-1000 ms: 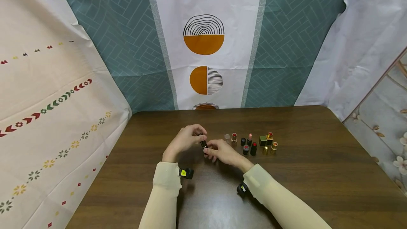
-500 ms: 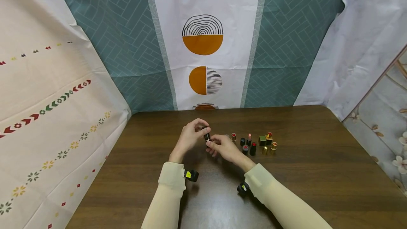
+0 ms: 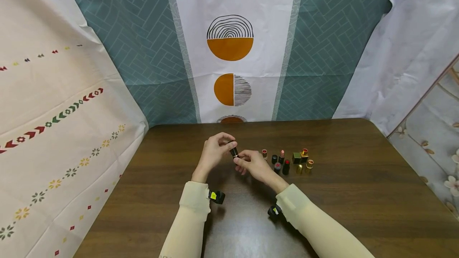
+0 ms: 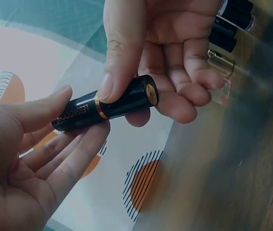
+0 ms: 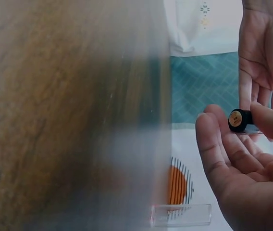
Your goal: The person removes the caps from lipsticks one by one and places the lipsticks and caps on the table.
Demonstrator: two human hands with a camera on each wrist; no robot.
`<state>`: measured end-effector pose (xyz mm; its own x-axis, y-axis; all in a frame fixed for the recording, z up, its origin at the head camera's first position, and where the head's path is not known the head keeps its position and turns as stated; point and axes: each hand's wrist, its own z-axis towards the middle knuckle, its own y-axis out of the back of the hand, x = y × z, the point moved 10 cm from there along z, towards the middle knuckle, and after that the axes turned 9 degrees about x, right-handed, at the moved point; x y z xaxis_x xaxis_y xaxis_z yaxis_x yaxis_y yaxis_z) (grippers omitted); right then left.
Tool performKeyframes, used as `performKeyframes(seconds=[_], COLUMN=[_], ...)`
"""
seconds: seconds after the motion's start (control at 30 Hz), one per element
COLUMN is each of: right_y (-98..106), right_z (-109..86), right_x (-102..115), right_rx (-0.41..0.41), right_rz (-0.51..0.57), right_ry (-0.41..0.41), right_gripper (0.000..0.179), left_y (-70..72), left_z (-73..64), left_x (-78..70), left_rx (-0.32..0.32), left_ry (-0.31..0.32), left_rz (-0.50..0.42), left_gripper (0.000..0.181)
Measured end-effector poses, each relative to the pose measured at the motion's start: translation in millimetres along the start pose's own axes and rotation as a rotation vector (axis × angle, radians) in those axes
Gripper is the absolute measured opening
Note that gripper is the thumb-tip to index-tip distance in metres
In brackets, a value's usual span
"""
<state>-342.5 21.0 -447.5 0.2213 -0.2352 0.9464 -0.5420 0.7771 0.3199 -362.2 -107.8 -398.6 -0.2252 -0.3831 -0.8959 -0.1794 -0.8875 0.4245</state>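
A black lipstick tube (image 3: 234,152) with a gold ring is held between both hands above the table. My left hand (image 3: 214,154) pinches its upper end between thumb and fingers. At the lower end, the thumb and fingers of my right hand (image 3: 255,166) grip the tube. In the left wrist view the lipstick (image 4: 81,111) shows lettering along its side and a round gold label on the end. Cap and base meet at the ring without a visible gap. From the right wrist, the labelled end of the lipstick (image 5: 237,120) sticks out past the right thumb.
Right of the hands stand a red-and-gold lipstick (image 3: 264,153), a pink lipstick (image 3: 281,155), a red lipstick (image 3: 286,166), a black cap (image 3: 274,159), a green cap (image 3: 296,158) and a gold cap (image 3: 299,169). A clear cap (image 5: 180,215) appears in the right wrist view.
Over the last second both hands have risen slightly away from the body and to the right with the lipstick. In the head view, the right hand now covers the clear cap. Since half a second ago little differs.
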Motion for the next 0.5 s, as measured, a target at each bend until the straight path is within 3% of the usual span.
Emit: performKeyframes(seconds=[0.33, 0.5], right_y=[12.4, 15.6], right_z=[-2.1, -3.5], right_x=[0.7, -3.1], right_rx=[-0.144, -0.187], right_rz=[0.058, 0.145], right_ry=[-0.041, -0.045], right_gripper=[0.020, 0.021], left_y=[-1.8, -5.1], left_z=[0.3, 0.0], left_x=[-2.4, -3.1], left_rx=[-0.012, -0.005], left_ry=[-0.009, -0.022], left_rz=[-0.081, -0.121], left_gripper=[0.022, 0.020])
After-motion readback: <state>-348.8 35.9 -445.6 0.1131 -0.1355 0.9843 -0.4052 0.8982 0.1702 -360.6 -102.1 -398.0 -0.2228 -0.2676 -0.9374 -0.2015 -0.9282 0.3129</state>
